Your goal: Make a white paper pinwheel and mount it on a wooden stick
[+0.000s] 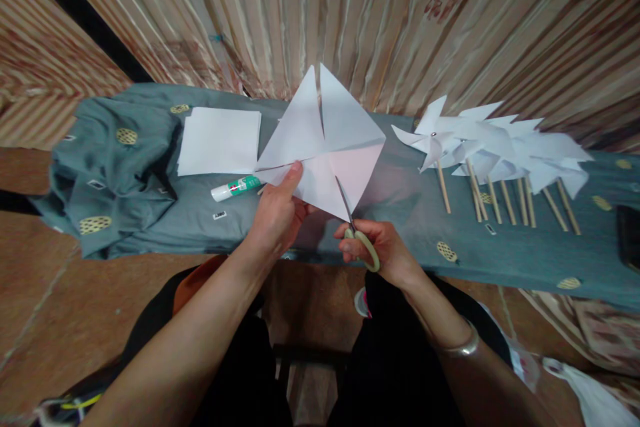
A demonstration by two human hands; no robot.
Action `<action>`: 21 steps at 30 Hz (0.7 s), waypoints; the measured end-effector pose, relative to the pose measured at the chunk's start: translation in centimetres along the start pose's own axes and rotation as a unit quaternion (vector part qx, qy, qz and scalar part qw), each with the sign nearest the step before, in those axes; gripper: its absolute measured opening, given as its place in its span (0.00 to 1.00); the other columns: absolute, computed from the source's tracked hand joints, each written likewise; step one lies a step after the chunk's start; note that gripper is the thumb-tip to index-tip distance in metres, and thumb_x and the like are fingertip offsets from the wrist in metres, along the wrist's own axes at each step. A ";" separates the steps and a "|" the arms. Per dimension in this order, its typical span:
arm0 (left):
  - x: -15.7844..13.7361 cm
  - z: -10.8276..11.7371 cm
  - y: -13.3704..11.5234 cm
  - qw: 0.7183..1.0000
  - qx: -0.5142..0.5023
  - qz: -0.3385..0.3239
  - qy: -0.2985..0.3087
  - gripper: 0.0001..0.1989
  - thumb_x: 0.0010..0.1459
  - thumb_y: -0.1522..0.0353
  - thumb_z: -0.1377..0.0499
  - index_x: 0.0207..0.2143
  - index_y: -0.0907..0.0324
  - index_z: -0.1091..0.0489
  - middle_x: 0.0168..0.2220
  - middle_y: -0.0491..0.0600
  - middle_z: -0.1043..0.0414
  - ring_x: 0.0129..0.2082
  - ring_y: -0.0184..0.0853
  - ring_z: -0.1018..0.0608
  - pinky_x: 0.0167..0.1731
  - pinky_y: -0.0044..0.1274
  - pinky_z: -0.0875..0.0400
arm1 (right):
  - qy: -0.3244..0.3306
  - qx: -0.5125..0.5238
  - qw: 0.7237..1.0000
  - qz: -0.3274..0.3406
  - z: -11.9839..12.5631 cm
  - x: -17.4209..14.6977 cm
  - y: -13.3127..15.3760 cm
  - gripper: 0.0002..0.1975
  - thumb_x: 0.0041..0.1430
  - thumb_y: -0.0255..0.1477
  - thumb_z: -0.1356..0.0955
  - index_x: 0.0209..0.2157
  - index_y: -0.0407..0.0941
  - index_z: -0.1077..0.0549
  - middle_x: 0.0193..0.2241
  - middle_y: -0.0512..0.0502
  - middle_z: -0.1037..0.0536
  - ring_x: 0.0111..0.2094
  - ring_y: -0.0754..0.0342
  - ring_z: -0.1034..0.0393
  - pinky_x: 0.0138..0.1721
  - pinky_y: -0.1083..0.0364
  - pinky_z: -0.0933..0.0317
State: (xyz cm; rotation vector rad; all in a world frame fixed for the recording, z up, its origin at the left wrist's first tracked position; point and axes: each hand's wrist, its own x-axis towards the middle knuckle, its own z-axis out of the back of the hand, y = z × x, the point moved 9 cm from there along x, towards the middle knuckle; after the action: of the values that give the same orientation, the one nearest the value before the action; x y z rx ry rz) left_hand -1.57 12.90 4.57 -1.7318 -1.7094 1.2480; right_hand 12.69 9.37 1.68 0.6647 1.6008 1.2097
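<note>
"Which cut am I on?"

"You seem to be on the slit at the near corner of the square sheet of white paper, held up over the grey-green, cloth-covered counter. Slits run in from its far and left corners; the right corner looks cut too."

"How are my hands set?"

"The fingers of your left hand are closed on the sheet's lower left edge, thumb on top, the others partly hidden beneath. Those of your right hand are curled round the cream-handled metal scissors, the visible blade pointing towards the middle. How far apart the blades stand, I can't tell."

"What does this cut call for?"

"A steady sheet, I'd judge, with the blades in line with the centre and stopped short of it, so the middle stays joined."

"Anything close by?"

"A green-and-white cylindrical glue stick beside your left hand, a stack of white paper beyond it, and, well to your right, white paper pinwheels on wooden sticks."
</note>
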 end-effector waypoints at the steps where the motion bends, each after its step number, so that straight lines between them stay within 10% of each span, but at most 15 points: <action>1: 0.0 -0.1 0.0 1.000 -0.003 -0.001 0.003 0.10 0.57 0.64 0.40 0.38 0.59 0.29 0.32 0.49 0.22 0.32 0.36 0.20 0.29 0.24 0.25 | -0.003 0.003 1.000 -0.001 0.0 0.0 0.0 0.22 0.37 0.45 0.23 0.25 0.43 0.27 0.15 0.54 0.28 0.18 0.60 0.36 0.22 0.58 0.41; 21: -0.4 -0.2 0.7 1.000 0.003 0.019 0.002 0.09 0.55 0.65 0.38 0.36 0.60 0.30 0.26 0.43 0.30 0.21 0.28 0.29 0.19 0.18 0.39 | -0.013 -0.002 1.000 0.006 0.3 -0.1 0.1 0.23 0.38 0.48 0.24 0.26 0.43 0.25 0.17 0.53 0.27 0.19 0.58 0.34 0.23 0.58 0.37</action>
State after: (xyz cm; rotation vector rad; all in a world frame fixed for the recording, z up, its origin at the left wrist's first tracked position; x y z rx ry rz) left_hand -0.91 12.46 4.23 -1.7699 -1.6755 1.2645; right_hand 12.99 9.43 1.79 0.6853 1.5744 1.2083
